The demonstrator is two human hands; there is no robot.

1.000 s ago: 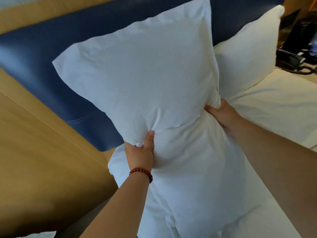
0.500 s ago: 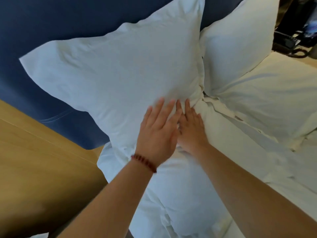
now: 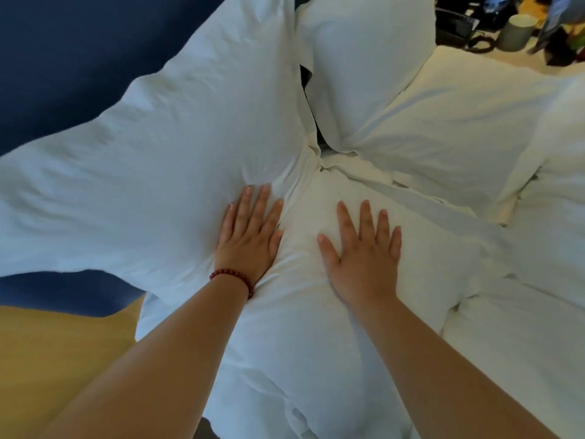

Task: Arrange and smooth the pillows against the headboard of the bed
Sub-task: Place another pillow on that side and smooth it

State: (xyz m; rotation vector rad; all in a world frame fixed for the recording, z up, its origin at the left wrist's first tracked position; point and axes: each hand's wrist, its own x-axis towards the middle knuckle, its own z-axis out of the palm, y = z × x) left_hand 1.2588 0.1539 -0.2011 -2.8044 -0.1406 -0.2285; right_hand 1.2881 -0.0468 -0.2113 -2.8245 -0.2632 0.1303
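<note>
A: Head view: saw the pillow (image 3: 152, 160) propped against the headboard (image 3: 79, 58), lower edge sunk into the bedding (image 3: 300, 359), creased near that edge. Saw a second pillow (image 3: 364, 74) just beside it, to the right, propped likewise.

B: And the hands?

A: Found both open, gripping nothing. Found the left hand (image 3: 250, 239) flat, fingers (image 3: 262, 207) straight, pressing the pillow's lower edge; the right hand (image 3: 364, 251) spread flat on the bedding just below.

B: Called for what, to smooth it well?

A: Judged best done with palms kept flat, swept from the middle out toward the corners, lightly enough not to tip the pillow off the headboard. Needed the creases by the left fingers chased toward the seam, with the right hand steadying the bedding underneath.

B: Anything farther out?

A: Noted a bracelet (image 3: 234, 277) on the left wrist, a wood panel (image 3: 47, 359) under the headboard, a mug (image 3: 516, 33) at far right.
</note>
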